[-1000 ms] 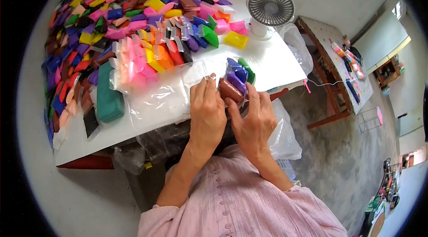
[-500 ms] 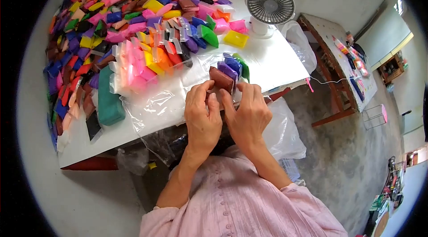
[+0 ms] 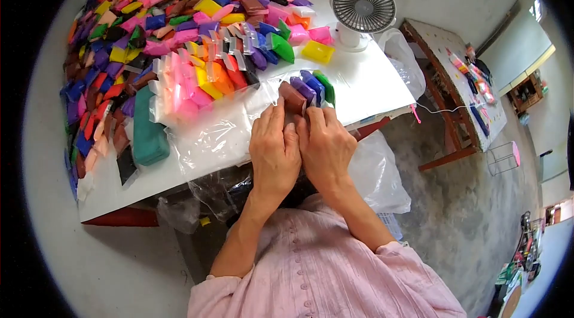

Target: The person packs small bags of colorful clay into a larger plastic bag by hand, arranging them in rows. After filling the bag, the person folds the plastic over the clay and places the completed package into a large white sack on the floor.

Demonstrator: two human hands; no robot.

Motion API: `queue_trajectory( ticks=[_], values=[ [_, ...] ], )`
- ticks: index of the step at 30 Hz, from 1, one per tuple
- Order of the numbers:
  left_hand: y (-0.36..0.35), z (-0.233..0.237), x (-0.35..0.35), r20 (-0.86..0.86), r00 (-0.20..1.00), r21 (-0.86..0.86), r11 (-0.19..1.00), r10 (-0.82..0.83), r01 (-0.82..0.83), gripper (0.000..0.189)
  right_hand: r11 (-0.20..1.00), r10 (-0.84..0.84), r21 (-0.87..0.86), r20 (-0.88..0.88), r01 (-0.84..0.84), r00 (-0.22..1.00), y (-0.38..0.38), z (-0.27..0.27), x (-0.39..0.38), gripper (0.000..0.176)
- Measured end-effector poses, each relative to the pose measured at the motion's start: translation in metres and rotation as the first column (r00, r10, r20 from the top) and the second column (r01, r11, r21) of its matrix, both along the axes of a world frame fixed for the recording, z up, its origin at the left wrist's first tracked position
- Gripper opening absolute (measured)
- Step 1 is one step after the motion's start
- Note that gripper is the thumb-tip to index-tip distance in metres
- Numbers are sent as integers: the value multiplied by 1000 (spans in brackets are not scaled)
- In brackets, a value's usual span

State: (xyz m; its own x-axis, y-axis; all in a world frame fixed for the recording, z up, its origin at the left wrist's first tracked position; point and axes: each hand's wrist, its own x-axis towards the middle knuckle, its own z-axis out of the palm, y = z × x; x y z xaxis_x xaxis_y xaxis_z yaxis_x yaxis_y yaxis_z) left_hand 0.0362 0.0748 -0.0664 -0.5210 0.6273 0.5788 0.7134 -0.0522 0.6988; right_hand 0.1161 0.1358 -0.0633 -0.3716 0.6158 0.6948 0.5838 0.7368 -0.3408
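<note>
A brown packet [image 3: 292, 98] stands tilted at the front of a short row, with a purple packet [image 3: 304, 89], a blue packet [image 3: 313, 83] and a green packet [image 3: 326, 86] behind it. My left hand [image 3: 274, 149] touches the near left side of the brown packet, its fingers pressed together and stretched forward. My right hand [image 3: 326, 146] lies against the near right side of the row, its fingers bent and close together. Both thumbs are near each other below the brown packet. The fingers partly hide the packet's lower edge.
A large heap of coloured packets [image 3: 155, 22] covers the left and back of the white table [image 3: 371, 88]. Rows of clear-wrapped packets [image 3: 203, 79] stand nearer, beside a green case [image 3: 149, 130]. A white fan [image 3: 363, 7] stands at the back. Clear plastic [image 3: 215, 135] lies left of my hands.
My hands have moved closer together, and their fingers have straightened forward against the row. The brown packet has shifted slightly left and up, and the packets behind it show more clearly.
</note>
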Motion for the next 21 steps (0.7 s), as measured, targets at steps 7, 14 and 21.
queue_trajectory(
  ticks=[7, 14, 21],
  values=[
    [-2, 9, 1, 135, 990, -72, 996, -32, 42, 47, 995, 82, -51, 4, -82, 997, -2, 2, 10, 19],
    [-1, 12, 0, 77, 996, -123, 991, -50, 60, 47, 962, 235, -101, -156, -252, 959, -5, 9, 35, 30],
    [2, 16, 12, -158, 984, -190, 975, 86, -116, 48, 994, -97, -50, -64, 94, 993, 17, 19, 41, 34]
  ],
)
